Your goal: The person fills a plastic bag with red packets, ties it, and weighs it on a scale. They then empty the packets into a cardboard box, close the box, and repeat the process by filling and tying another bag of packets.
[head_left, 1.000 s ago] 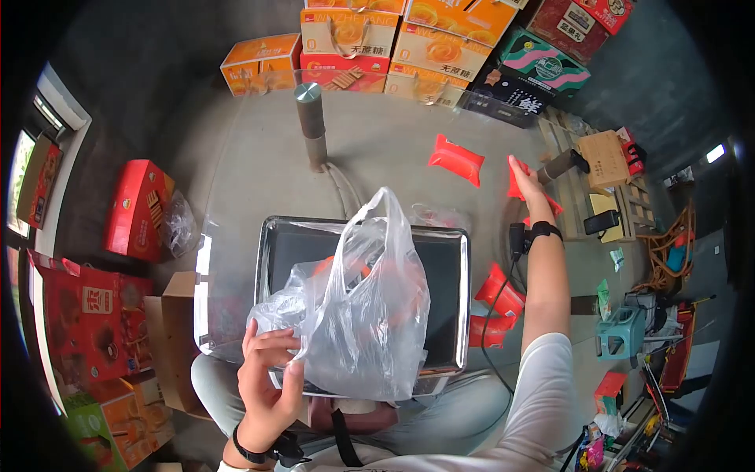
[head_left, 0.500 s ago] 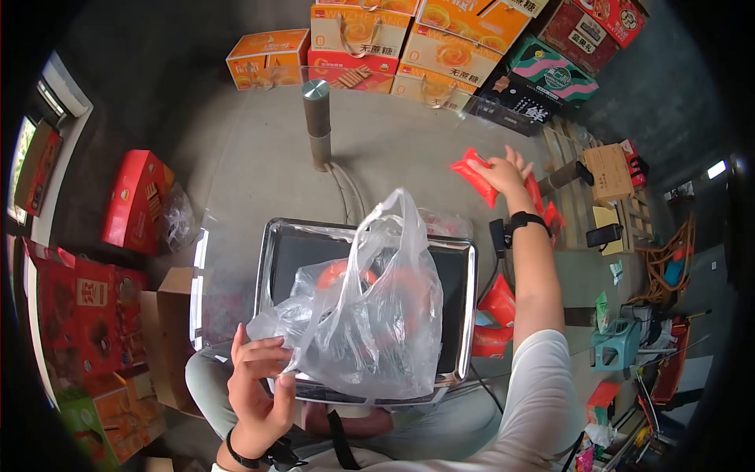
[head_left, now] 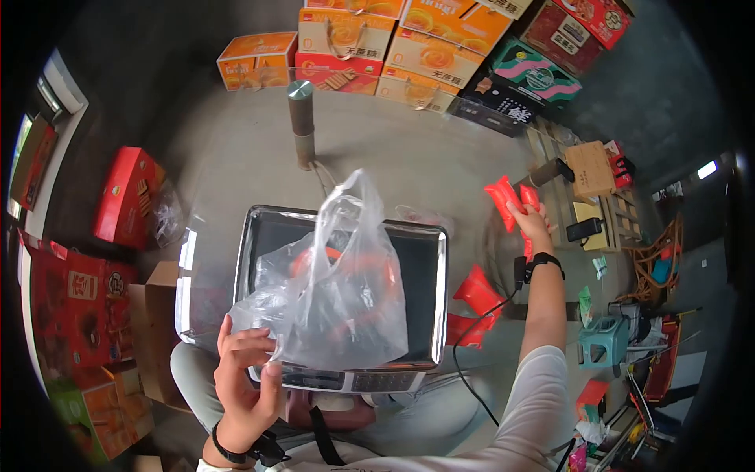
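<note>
A translucent plastic bag (head_left: 354,315) with orange-red contents showing through rests on the metal tray of a scale (head_left: 425,299) in front of me. My left hand (head_left: 250,377) is at the bag's near left edge, thumb and curved fingers close around the film. Out to the right, beyond the scale, my right hand (head_left: 535,223) grips a shiny red packet (head_left: 500,197). More red packaging shows behind and below those fingers, partly hidden by the hand. Nearer to me, right of the scale, lie loose red packets (head_left: 478,293).
Orange gift boxes (head_left: 346,35) are stacked at the back. Red cartons (head_left: 126,197) stand on the left. A metal post (head_left: 301,126) rises beyond the scale. A black cable (head_left: 464,370) curves along the right, with a teal stool (head_left: 604,342) farther out.
My right hand has drawn back lower and slightly right, still with red packets. The view has shifted, so scale and bag appear farther left. My left hand stays at the bag's edge.
</note>
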`<state>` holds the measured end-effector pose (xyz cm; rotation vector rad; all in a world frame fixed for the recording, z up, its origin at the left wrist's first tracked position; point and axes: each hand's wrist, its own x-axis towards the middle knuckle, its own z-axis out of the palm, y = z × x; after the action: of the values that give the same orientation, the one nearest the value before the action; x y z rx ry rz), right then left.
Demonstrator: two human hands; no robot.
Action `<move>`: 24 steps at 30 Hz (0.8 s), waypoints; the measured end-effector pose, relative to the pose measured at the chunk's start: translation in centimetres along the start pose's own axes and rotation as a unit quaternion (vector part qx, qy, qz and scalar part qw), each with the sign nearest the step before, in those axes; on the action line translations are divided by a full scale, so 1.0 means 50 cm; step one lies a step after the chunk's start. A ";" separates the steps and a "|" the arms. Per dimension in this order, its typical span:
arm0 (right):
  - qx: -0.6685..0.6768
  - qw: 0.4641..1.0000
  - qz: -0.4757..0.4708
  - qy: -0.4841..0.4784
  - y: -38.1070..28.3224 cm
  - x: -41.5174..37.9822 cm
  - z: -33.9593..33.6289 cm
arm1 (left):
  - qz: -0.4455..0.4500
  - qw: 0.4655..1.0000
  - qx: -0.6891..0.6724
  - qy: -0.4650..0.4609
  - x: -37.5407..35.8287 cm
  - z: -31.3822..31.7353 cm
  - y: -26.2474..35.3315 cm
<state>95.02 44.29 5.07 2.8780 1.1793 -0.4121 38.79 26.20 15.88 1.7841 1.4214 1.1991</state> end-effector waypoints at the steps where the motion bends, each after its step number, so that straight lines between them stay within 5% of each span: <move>1: -0.012 1.000 -0.005 0.010 0.021 0.001 0.002 | 0.005 1.000 -0.003 -0.005 -0.004 0.002 0.003; 9: -0.001 0.988 -0.143 0.050 0.101 -0.108 0.063 | 0.024 1.000 -0.005 -0.007 -0.024 0.014 0.046; 16: 0.023 0.952 -0.305 -0.014 0.153 -0.295 0.099 | 0.029 0.999 0.015 -0.001 -0.043 0.019 0.072; 22: 0.072 0.964 -0.254 -0.022 0.143 -0.339 0.082 | 0.050 0.998 0.031 -0.001 -0.055 0.011 0.094; 24: 0.150 0.947 -0.274 0.070 0.127 -0.374 0.082 | 0.056 0.998 0.034 -0.001 -0.062 0.005 0.101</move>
<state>85.64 26.45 5.04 2.7993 2.1237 -0.4240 41.20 21.86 19.07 1.9335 1.3932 1.2158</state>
